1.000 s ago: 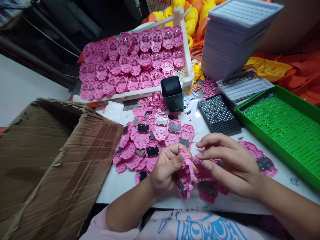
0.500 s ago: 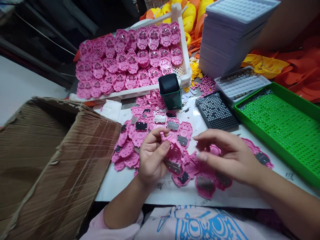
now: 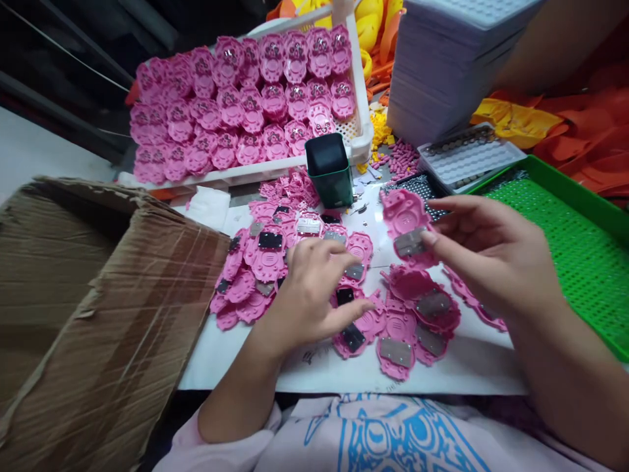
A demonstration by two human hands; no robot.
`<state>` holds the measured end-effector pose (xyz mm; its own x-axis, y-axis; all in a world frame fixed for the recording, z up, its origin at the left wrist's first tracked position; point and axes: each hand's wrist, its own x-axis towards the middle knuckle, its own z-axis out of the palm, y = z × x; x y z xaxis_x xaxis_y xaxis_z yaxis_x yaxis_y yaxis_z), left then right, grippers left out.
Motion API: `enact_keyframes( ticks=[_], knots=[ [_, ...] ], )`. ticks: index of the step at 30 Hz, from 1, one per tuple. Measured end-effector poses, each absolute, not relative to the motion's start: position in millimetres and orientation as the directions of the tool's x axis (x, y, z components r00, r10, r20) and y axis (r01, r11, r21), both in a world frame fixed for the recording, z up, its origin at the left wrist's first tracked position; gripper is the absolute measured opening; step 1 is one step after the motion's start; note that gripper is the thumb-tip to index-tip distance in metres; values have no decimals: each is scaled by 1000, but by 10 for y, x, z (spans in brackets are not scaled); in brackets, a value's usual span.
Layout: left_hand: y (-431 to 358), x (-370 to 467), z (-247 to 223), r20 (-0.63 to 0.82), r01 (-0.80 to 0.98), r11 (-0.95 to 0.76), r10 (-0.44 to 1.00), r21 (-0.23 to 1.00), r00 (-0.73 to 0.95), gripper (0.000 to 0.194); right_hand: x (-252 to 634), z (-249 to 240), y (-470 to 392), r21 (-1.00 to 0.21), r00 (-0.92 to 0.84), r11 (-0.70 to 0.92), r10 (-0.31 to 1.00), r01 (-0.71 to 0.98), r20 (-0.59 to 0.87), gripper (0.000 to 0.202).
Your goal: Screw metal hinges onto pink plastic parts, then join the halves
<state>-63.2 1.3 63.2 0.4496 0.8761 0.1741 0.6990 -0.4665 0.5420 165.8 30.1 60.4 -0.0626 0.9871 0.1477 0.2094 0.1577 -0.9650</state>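
Observation:
Between the thumb and fingers of my right hand (image 3: 484,246) is a pink plastic shell (image 3: 405,213) with a grey metal plate at its lower end, held above the white table sheet (image 3: 344,377). My left hand (image 3: 317,285) is over the pile of pink shells (image 3: 268,262), its fingers bent and apart; its fingertips are partly hidden against the pile. More pink shells with grey plates (image 3: 396,352) lie below and between my hands, some overlapping. Several shells in the pile carry black plates (image 3: 270,240).
A white crate (image 3: 361,72) of stacked pink shells stands at the back, a dark green container (image 3: 330,170) before it. An open cardboard box (image 3: 128,314) is at the left. On the right are a green tray (image 3: 580,262), a white tray (image 3: 472,157) and a tall tray stack (image 3: 437,72).
The pink shell has passed from my left hand to my right, which has risen and moved right. My left hand has opened and turned palm down over the pile. The view has shifted slightly.

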Motion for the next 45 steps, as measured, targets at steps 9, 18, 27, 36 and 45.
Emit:
enact_keyframes(
  ticks=[9,18,27,36,45],
  knots=[
    [39,-627,653,-157,789,-576,777,215,610,38,1607,486,373,-783,-156,193,980,592,124,12],
    [51,-618,665,-158,800,-560,789,214,594,23,1537,436,492,-551,-257,350,936,757,242,17],
    [67,-596,581,-105,776,-566,785,279,610,25,1477,374,547,-431,-310,365,931,826,193,19],
    [78,-584,594,-104,814,-503,829,290,549,18,1552,256,613,-400,-456,492,870,773,190,16],
    [82,-604,600,2,845,-408,901,346,434,14,1568,477,546,-470,-398,472,881,746,254,17]
  ],
)
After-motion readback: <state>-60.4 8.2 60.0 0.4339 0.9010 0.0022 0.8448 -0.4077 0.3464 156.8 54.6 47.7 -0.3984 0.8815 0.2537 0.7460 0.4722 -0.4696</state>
